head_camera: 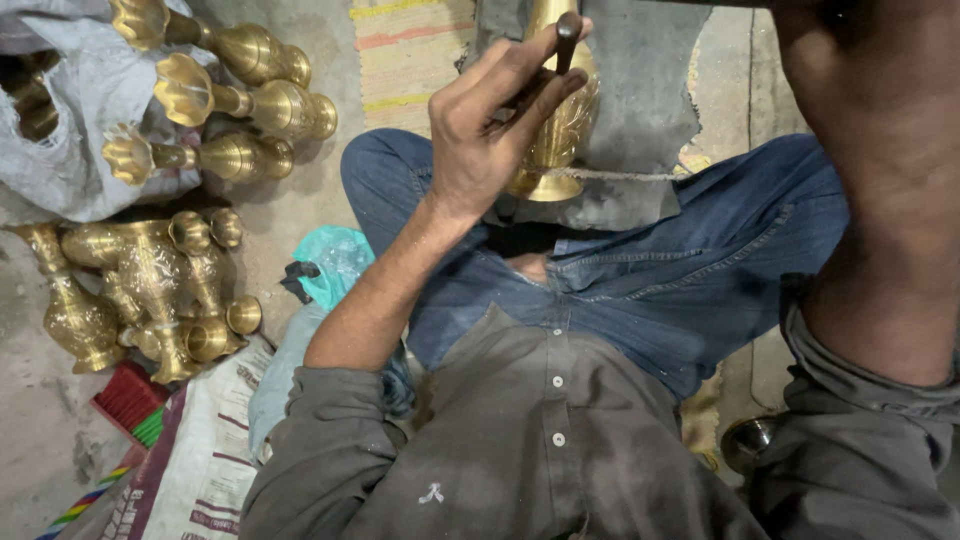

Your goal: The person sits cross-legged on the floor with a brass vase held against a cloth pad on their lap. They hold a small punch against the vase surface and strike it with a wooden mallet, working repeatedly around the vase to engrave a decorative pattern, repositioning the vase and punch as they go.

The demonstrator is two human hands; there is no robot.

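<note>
Head view, looking down at your lap. Your left hand, upper centre of the frame, is curled narrow around a thin dark tool: thumb and forefinger pinch its shaft, the other fingers are folded in, and the rounded end of the tool stands up above the fingertips. Directly behind this hand a brass vase stands upright with its flared foot on a dark grey cloth spread over your knees; the hand partly covers the vase body, and whether the fingers touch it cannot be told.

Your right forearm fills the upper right of the frame, very near the lens and blurred. The right hand itself runs out past the top edge, so its opening cannot be seen.

At the upper left, three finished brass vases lie on their sides against a grey sack. Below them, at middle left, a cluster of further brass pieces lies on the concrete floor. A crumpled teal plastic bag lies just beside your left knee.
</note>
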